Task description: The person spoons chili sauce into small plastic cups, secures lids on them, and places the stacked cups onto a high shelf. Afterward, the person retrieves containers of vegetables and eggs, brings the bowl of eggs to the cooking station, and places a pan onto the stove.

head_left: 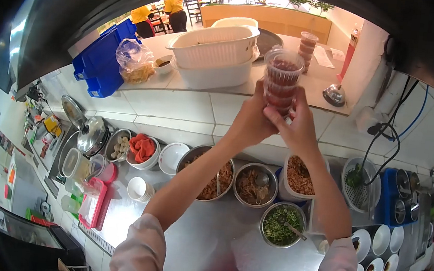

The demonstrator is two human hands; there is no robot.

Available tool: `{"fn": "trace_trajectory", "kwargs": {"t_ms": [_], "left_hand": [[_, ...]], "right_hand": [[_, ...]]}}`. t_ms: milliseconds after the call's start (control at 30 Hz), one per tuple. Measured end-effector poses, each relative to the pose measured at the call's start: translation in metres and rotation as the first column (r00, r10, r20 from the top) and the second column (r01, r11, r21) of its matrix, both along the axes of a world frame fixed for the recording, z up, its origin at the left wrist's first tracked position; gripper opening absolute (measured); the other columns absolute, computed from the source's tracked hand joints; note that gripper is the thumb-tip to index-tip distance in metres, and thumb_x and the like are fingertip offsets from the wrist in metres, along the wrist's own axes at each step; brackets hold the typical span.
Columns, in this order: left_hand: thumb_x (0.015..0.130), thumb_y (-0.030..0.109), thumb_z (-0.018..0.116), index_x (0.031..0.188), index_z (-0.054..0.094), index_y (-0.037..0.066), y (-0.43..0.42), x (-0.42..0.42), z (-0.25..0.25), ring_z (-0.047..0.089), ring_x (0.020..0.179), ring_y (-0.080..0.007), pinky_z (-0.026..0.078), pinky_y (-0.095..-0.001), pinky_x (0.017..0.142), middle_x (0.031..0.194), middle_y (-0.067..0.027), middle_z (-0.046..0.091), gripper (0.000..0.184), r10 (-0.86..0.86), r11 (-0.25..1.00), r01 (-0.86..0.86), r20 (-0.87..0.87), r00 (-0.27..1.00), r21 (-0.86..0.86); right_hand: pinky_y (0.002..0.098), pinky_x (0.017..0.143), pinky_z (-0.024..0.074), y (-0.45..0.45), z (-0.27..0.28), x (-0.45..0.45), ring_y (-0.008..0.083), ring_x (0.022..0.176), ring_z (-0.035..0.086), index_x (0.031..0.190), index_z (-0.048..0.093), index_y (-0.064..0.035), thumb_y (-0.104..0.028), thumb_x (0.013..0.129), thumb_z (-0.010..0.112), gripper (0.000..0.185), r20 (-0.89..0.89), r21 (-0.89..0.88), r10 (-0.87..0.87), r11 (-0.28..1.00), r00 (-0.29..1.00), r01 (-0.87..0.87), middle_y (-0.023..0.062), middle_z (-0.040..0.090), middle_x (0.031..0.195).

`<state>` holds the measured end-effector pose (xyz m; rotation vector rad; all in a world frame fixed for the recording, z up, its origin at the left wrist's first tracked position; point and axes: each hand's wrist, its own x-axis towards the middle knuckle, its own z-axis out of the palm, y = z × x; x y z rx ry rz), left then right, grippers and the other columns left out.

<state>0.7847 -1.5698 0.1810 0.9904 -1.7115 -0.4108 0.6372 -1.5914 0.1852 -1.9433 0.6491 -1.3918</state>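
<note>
A stack of clear plastic cups with red sauce [282,84] is held up in front of the serving ledge. My left hand [252,119] wraps its left side, and my right hand [300,123] grips it from the right with the thumb across the front. Both hands are closed on the lower cups, and the fingers behind are partly hidden. Just beyond, a second stack of similar cups [307,47] stands on the ledge. Left of my hands sits a white plastic tub [212,51] stacked on another. To the right is a silver call bell [334,94].
Below my arms, the steel counter [206,249] holds a bowl of chopped greens [283,223], a bowl of shredded meat [255,183] and a white tub of brown crumbly food [298,174]. Blue bins [104,59] lean at the left. Cables [390,126] hang at right.
</note>
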Motion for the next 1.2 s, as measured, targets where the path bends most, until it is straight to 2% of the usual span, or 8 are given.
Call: {"fn": "trace_trajectory", "kwargs": {"t_ms": [100,200,233,533,867,1033,1133,1200], "left_hand": [[0.073,0.015,0.088,0.137,0.031,0.003,-0.043,-0.002,-0.001,0.072,0.106,-0.0388,0.059,-0.0434,0.086,0.112,-0.0209,0.074,0.087,0.007,0.991,0.003,0.074,0.997,-0.134],[0.070,0.011,0.089,0.152,0.023,0.006,-0.074,-0.008,0.012,0.065,0.123,-0.0324,0.055,-0.0402,0.100,0.133,-0.0179,0.065,0.106,-0.042,0.993,0.031,0.096,0.995,0.116],[0.069,0.018,0.090,0.136,0.032,0.003,-0.095,-0.011,0.005,0.072,0.107,-0.0390,0.060,-0.0432,0.088,0.113,-0.0210,0.073,0.090,-0.016,0.999,0.020,0.094,0.995,-0.036],[0.074,0.011,0.085,0.145,0.027,0.005,-0.188,-0.044,-0.014,0.071,0.108,-0.0398,0.060,-0.0433,0.089,0.115,-0.0232,0.072,0.092,0.032,0.982,-0.046,0.081,0.996,0.185],[0.076,0.002,0.080,0.154,0.027,0.004,-0.216,-0.081,-0.031,0.067,0.115,-0.0367,0.057,-0.0431,0.092,0.124,-0.0259,0.066,0.094,0.130,0.991,-0.129,-0.020,0.991,0.034],[0.083,0.002,0.079,0.152,0.036,0.005,-0.103,-0.058,-0.046,0.059,0.125,-0.0288,0.052,-0.0412,0.102,0.136,-0.0197,0.055,0.081,0.050,0.976,-0.070,-0.100,0.994,-0.208],[0.090,0.003,0.075,0.145,0.047,0.003,0.046,-0.012,-0.078,0.061,0.119,-0.0214,0.051,-0.0367,0.102,0.133,-0.0106,0.058,0.062,0.148,0.985,-0.162,-0.190,0.971,-0.061],[0.093,0.005,0.073,0.130,0.056,0.001,0.146,0.029,-0.136,0.067,0.104,-0.0168,0.054,-0.0319,0.092,0.111,-0.0085,0.068,0.041,0.264,0.964,-0.240,-0.316,0.911,0.112]], "right_hand": [[0.0407,0.090,0.0569,-0.034,-0.001,-0.001,0.0290,0.110,0.070,0.135,0.044,-0.0017,-0.021,0.092,0.078,0.058,0.047,-0.072,-0.033,0.997,0.998,0.036,0.0195,0.068,0.120],[0.0417,0.091,0.0559,-0.077,-0.008,-0.009,0.0313,0.110,0.070,0.133,0.046,-0.0011,-0.023,0.092,0.077,0.057,0.061,-0.087,-0.076,0.993,0.995,0.081,0.0206,0.067,0.121],[0.0414,0.091,0.0555,-0.091,-0.009,-0.013,0.0314,0.110,0.070,0.133,0.046,-0.0010,-0.024,0.092,0.077,0.057,0.035,-0.111,-0.113,0.987,0.993,0.116,0.0207,0.067,0.122],[0.0398,0.089,0.0562,-0.175,-0.020,-0.038,0.0292,0.105,0.071,0.128,0.049,-0.0013,-0.020,0.092,0.076,0.049,-0.021,-0.057,-0.236,0.971,0.972,0.234,0.0191,0.070,0.114],[0.0410,0.088,0.0559,-0.219,-0.027,-0.054,0.0304,0.104,0.071,0.124,0.051,0.0003,-0.020,0.088,0.080,0.050,0.042,-0.091,-0.361,0.927,0.932,0.363,0.0204,0.070,0.114],[0.0446,0.111,0.0413,-0.204,-0.030,-0.055,0.0374,0.133,0.053,0.149,0.039,0.0050,-0.034,0.084,0.082,0.087,0.128,-0.095,-0.541,0.828,0.831,0.553,0.0297,0.054,0.140],[0.0416,0.107,0.0476,-0.161,-0.027,-0.051,0.0346,0.127,0.058,0.145,0.044,0.0035,-0.036,0.086,0.083,0.081,0.204,-0.307,-0.704,0.614,0.680,0.727,0.0228,0.059,0.133],[0.0438,0.104,0.0497,-0.122,-0.020,-0.035,0.0342,0.129,0.056,0.143,0.044,0.0033,-0.036,0.090,0.080,0.075,0.104,-0.030,-0.489,0.869,0.866,0.494,0.0213,0.057,0.133]]}}
